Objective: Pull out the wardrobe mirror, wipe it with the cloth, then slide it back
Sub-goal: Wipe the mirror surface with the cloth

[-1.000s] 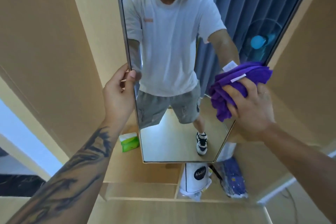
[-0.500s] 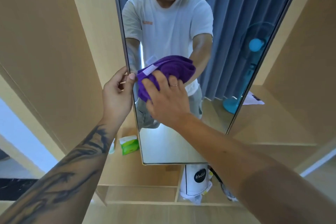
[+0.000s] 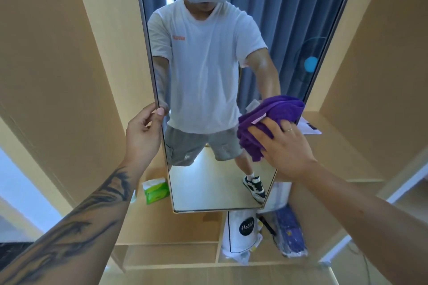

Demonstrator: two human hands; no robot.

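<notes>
Mid-wipe at the wardrobe: the mirror point(image 3: 215, 90) stands pulled out from the wooden wardrobe point(image 3: 69, 76) and we judge the task to be in its middle step, with the pull-out done, the wiping under way, and the slide back not yet begun; how much of the glass is already clean we cannot tell. At left, our left hand point(image 3: 143, 133) steadies the mirror by its left edge, the thumb laid on the front of the frame and the fingers point(image 3: 144, 114) curled toward its back, pinching the edge between them. Below those fingers, on a wardrobe shelf, lies a green packet point(image 3: 155, 190). Further right, our right hand point(image 3: 286, 146) presses the purple cloth point(image 3: 271, 120) flat against the lower right part of the glass, near the mirror's right edge; its fingers are fairly straight and a little spread over the bunched fabric, whose folds stick out above and to the left of the fingertips. Under that hand, below the mirror's bottom edge, a white bag point(image 3: 242, 231) and a blue wrapped bundle point(image 3: 290, 231) sit in the wardrobe's lower compartment.
</notes>
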